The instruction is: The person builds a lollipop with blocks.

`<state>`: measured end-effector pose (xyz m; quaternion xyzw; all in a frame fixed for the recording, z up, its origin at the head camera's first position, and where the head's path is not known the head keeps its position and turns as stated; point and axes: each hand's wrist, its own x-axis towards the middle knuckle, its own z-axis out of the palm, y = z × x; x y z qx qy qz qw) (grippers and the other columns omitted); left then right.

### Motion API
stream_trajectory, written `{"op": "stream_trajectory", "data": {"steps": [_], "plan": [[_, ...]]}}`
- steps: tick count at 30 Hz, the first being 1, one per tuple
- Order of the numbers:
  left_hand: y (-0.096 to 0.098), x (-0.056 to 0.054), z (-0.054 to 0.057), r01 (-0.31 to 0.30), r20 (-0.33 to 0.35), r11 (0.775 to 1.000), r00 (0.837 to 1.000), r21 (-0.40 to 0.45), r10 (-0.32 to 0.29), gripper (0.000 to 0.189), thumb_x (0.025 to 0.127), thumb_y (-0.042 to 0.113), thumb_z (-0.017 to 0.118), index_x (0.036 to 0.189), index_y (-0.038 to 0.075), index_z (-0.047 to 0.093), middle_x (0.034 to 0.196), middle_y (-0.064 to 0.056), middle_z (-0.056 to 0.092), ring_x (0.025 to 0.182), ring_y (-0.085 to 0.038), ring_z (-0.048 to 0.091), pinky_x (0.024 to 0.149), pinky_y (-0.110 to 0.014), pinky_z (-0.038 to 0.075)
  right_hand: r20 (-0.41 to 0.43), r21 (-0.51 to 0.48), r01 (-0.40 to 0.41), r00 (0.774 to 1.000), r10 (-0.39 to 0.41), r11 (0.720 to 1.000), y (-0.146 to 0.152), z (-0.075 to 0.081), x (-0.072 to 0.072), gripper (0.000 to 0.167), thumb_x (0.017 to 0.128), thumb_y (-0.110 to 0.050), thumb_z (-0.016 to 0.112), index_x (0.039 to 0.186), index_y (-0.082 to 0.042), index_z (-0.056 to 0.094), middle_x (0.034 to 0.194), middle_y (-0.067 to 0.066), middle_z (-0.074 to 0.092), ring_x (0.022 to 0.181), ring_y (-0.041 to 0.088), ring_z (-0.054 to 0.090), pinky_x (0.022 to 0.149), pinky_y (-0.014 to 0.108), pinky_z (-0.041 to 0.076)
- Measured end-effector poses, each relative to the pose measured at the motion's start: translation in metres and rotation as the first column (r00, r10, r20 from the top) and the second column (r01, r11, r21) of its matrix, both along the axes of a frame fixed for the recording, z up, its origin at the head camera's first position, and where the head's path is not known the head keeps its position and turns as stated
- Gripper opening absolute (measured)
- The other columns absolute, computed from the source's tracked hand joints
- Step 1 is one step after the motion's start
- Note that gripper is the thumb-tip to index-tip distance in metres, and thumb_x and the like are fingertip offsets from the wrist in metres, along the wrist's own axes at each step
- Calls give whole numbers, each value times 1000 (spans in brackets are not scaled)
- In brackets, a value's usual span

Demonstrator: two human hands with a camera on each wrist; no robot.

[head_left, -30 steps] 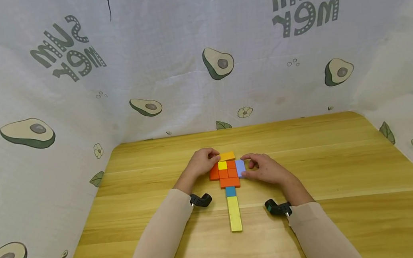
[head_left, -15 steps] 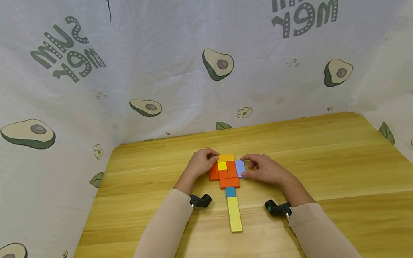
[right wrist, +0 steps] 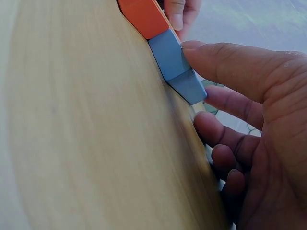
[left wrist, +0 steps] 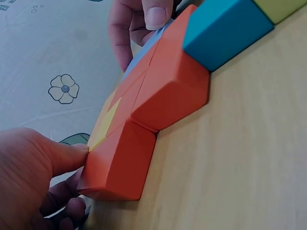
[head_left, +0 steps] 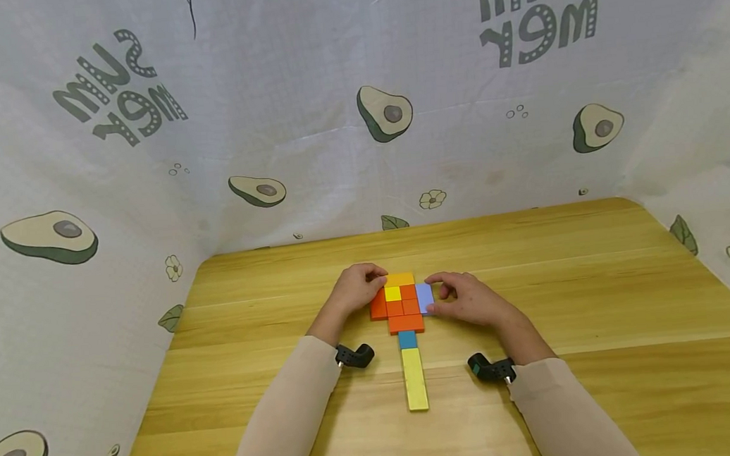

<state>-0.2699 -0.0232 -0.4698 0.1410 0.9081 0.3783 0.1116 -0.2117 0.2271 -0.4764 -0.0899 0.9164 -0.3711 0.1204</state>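
Note:
Flat on the table lies a group of coloured building blocks. My left hand (head_left: pixel 359 285) is at its far left, thumb and forefinger at the left end of a yellow-orange block (head_left: pixel 400 280); the thumb also lies by a red block (left wrist: pixel 117 165). My right hand (head_left: pixel 471 297) holds a light blue block (head_left: pixel 425 299) on the right side, thumb on its near end and forefinger at its far end. Between them are a small yellow block (head_left: pixel 393 294) and several orange-red blocks (head_left: pixel 406 323). A teal block (head_left: pixel 407 339) and a long pale-yellow block (head_left: pixel 415 380) run toward me.
The wooden table (head_left: pixel 567 298) extends around the blocks. A printed cloth (head_left: pixel 305 105) hangs behind it and along both sides. Each wrist carries a black camera mount (head_left: pixel 356 356).
The yellow-orange block, tilted a second ago, has turned straight and now lies against the far edge of the group. Both hands have stayed nearly in place.

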Motion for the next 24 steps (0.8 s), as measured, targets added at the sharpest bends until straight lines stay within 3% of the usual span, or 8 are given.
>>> {"op": "stream_trajectory", "data": {"steps": [12,19,24], "plan": [[-2,1,-8,-7,-30,999,1000,42,8,32,108,28,51,129,12,70,125,-9,69,112,-27,62,103,-45,50,-24,-5,-8,1000,8,1000,3,-1,0,55,90,-37,77,137,-13,59,104,6,58,95,22,47,79,33,41],[-7,6,-10,23,-79,999,997,41,-19,34,108,25,49,132,11,68,133,-12,65,125,-30,60,110,-47,47,-37,-23,-17,999,16,1000,4,-1,0,57,91,-36,77,139,-11,58,103,6,59,94,22,48,79,33,41],[-13,11,-10,16,-94,999,995,33,-13,34,108,25,49,134,11,66,129,-12,64,118,-29,62,105,-46,49,-48,-40,-16,999,14,999,6,-1,2,56,94,-34,73,142,-9,56,102,8,59,89,20,50,76,32,42]]}}
